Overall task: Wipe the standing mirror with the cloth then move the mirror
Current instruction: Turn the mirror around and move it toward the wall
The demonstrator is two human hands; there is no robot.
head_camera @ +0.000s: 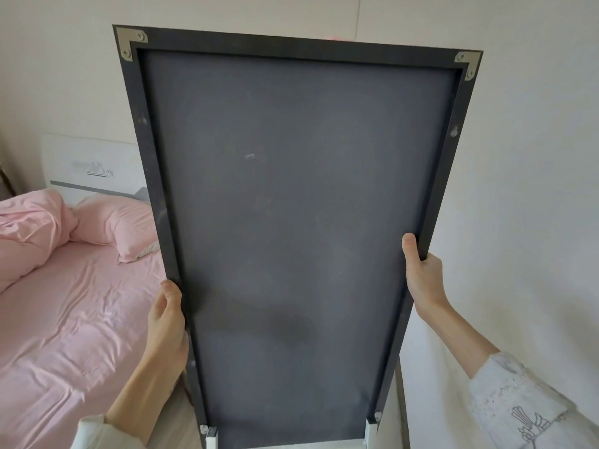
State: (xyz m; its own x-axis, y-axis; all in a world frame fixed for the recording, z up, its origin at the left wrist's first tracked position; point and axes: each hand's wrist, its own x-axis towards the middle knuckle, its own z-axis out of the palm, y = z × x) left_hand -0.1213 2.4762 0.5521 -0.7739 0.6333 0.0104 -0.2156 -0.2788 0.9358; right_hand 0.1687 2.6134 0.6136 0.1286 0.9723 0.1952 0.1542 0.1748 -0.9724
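Observation:
The standing mirror fills the middle of the head view with its dark grey back panel turned toward me, so the glass side is hidden. Metal brackets sit at its top corners and white stand pieces show at its bottom. My left hand grips the mirror's left frame edge low down, thumb on the back. My right hand grips the right frame edge a little higher, thumb on the back and fingers wrapped behind. No cloth is in view.
A bed with pink sheets, a pink pillow and a rumpled duvet lies to the left, with a white headboard behind it. White walls stand close behind and to the right of the mirror.

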